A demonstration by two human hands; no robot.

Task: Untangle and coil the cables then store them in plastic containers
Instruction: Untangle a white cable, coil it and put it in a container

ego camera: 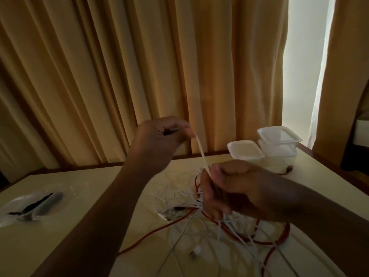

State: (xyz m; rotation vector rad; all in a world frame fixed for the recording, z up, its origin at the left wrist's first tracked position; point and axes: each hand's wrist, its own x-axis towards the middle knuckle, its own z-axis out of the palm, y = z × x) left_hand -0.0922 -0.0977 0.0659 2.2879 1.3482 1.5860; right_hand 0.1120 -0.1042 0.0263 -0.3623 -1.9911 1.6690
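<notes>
A thin white cable (202, 151) stretches taut between my two hands above the table. My left hand (159, 138) is raised and pinches its upper end. My right hand (225, 188) sits lower and grips the same cable where it runs down into the pile. Under my right hand lies a tangle of white cables (179, 206) mixed with a red cable (265, 239). A white plug (195, 252) lies near the front edge. Clear plastic containers (279, 136) stand stacked at the back right, beside a white lidded one (245, 151).
The cream table (89, 226) has a dark wooden rim. At the far left a clear tray (30, 206) holds a black cable. Tan curtains (139, 66) hang right behind the table, with a bright gap at the right.
</notes>
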